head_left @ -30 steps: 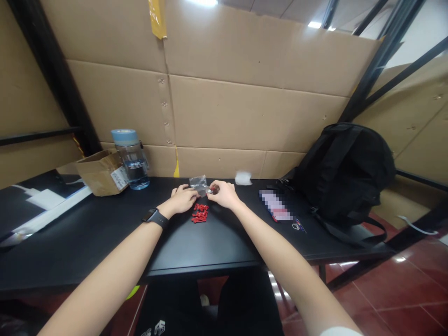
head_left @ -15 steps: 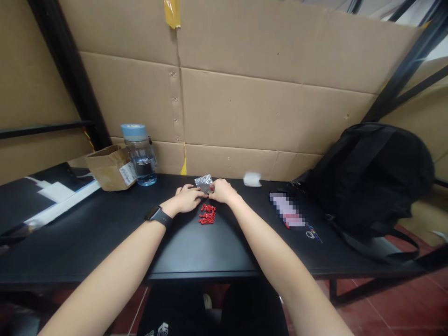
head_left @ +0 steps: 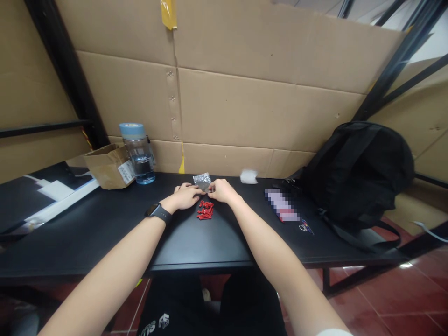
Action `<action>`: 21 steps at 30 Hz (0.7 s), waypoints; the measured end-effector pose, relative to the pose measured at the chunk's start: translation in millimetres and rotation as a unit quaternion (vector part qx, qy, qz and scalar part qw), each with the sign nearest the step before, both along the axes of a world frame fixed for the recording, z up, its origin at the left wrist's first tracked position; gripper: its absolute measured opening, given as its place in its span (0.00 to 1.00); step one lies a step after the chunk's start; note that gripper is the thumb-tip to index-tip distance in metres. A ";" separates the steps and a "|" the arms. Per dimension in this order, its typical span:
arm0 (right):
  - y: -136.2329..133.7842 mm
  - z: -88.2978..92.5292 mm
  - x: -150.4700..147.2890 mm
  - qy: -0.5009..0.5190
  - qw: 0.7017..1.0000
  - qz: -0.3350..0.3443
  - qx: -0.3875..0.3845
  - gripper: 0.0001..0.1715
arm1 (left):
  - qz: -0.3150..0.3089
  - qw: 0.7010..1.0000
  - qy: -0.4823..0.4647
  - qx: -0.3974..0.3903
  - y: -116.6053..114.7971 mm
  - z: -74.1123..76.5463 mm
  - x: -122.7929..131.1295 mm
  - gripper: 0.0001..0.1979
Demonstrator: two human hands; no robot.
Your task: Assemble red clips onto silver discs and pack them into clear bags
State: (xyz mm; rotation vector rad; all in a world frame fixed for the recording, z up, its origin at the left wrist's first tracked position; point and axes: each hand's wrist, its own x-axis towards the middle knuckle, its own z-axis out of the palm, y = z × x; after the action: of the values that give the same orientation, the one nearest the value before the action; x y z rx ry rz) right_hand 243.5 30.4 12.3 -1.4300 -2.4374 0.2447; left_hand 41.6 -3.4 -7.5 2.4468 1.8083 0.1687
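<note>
A small silvery plastic bag (head_left: 202, 178) lies on the black table, its lower part between my hands. My left hand (head_left: 186, 196), with a black watch on the wrist, rests at the bag's lower left edge, thumb and fingertips closed on it. Over the bag's right side, my right hand (head_left: 222, 190) has its fingertips pinched together. What sits in that pinch is too small and covered to make out. Just in front of the hands is a loose group of small red knotted cords (head_left: 205, 211), touched by neither hand.
To the left stand a water bottle (head_left: 140, 156) with a blue lid and an open cardboard box (head_left: 110, 169). A white wad (head_left: 248, 176) lies by the cardboard wall. Rightward are a blurred-out flat item (head_left: 283, 205), a key ring (head_left: 304, 227) and a black backpack (head_left: 364, 172).
A bit of red seen at my right fingertips is now out of sight. Both hands stay at the bag with little movement. The view has turned slightly right.
</note>
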 end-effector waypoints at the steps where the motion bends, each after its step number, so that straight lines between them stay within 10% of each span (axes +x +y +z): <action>1: 0.5 -0.7 -0.5 0.001 1.000 -0.002 0.002 0.15 | 0.000 1.000 0.003 0.000 0.0 0.1 0.2 0.24; 21: 4.2 -11.2 -4.8 0.044 0.998 0.003 0.048 0.10 | -0.008 1.000 0.015 -0.002 -2.5 4.2 0.8 0.23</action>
State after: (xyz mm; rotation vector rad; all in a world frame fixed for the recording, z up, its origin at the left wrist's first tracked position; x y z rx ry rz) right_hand 238.7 34.6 1.1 -1.3431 -2.3503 0.1848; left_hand 42.4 -5.9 -3.3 2.4733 1.7996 0.1269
